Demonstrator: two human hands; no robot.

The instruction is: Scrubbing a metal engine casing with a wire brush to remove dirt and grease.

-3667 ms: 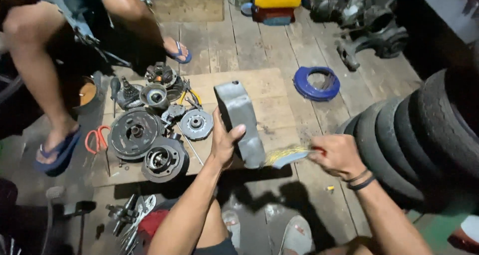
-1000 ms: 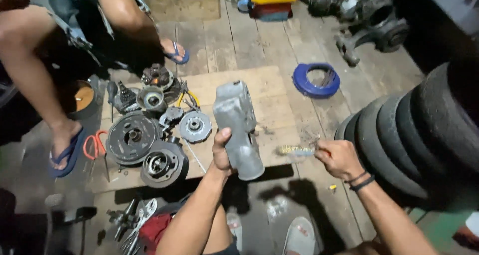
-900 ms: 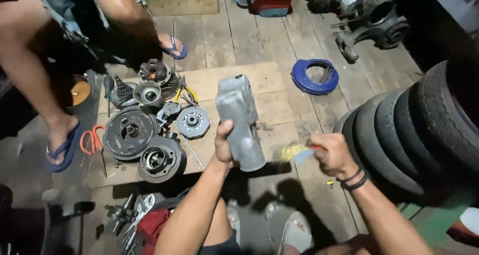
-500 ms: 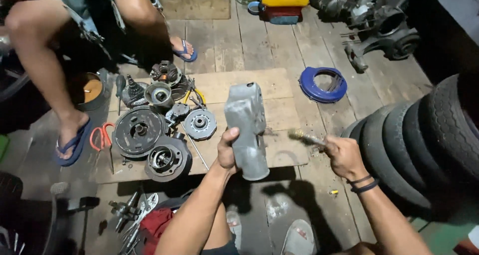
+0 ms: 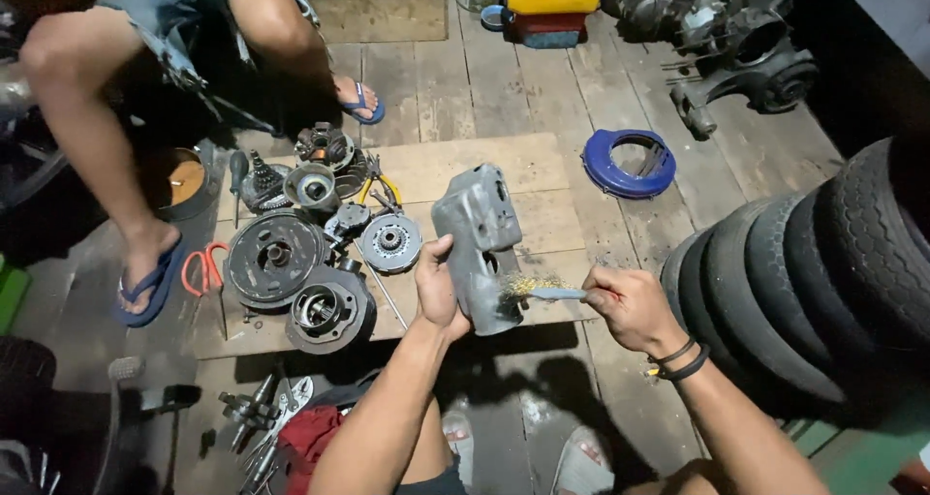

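Over the board, left hand grips the casing; right hand pinches a brush touching it.

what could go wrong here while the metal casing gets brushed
The left hand alone props the grey metal casing on end on the wooden board, so a hard stroke might tip it onto the loose round parts beside it. The wire brush in the right hand works close to bare fingers and could scratch them. Bristles or grit may fly toward the other person's bare legs.
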